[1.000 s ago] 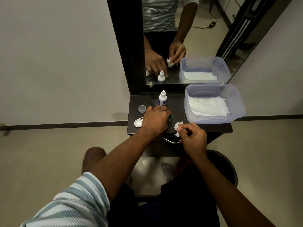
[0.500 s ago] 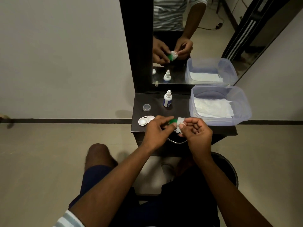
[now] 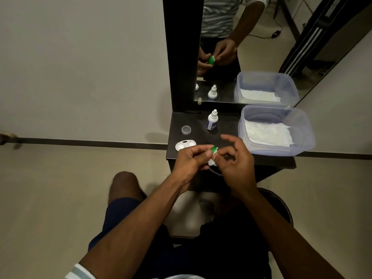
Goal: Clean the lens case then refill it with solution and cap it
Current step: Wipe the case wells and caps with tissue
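Note:
My left hand (image 3: 191,161) pinches a small green cap (image 3: 214,149) above the front edge of the dark shelf (image 3: 227,131). My right hand (image 3: 235,158) presses a bit of white tissue (image 3: 212,162) against the cap with thumb and fingers. The white lens case (image 3: 184,145), with two open wells, lies on the shelf's front left, just left of my left hand. A white solution bottle (image 3: 212,120) with a blue label stands upright in the middle of the shelf. A clear round cap (image 3: 186,130) lies at the left.
A clear plastic tub (image 3: 302,129) with white tissues inside fills the shelf's right side. A mirror (image 3: 241,47) rises behind the shelf and reflects my hands. A black bin (image 3: 281,204) stands on the floor below right. My knee (image 3: 124,184) is at lower left.
My left hand lifted the green cap off the shelf and brought it to my right hand's tissue. Both hands now work together at the shelf's front edge.

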